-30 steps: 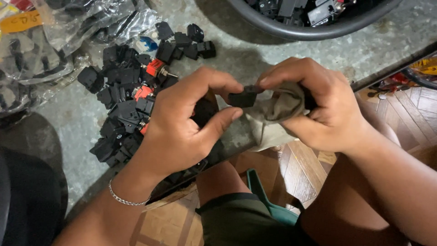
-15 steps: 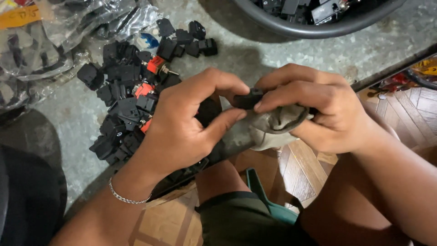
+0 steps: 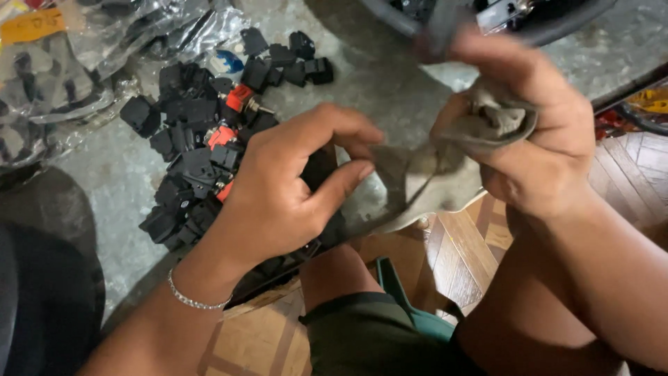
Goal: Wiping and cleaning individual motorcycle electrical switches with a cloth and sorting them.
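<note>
The right hand (image 3: 536,132) is closed on a bunched grey cloth (image 3: 452,167), fingers (image 3: 508,66) curled over its top while the loose end hangs down toward the left hand (image 3: 285,188). The left fingers (image 3: 334,125) curl around a small black part (image 3: 321,167), mostly hidden; how firmly they hold it cannot be told. Just left of those fingers lies a pile of black and red switches (image 3: 202,153) on the grey floor (image 3: 125,181). Beyond the right fingers sits a dark basin (image 3: 403,17).
</note>
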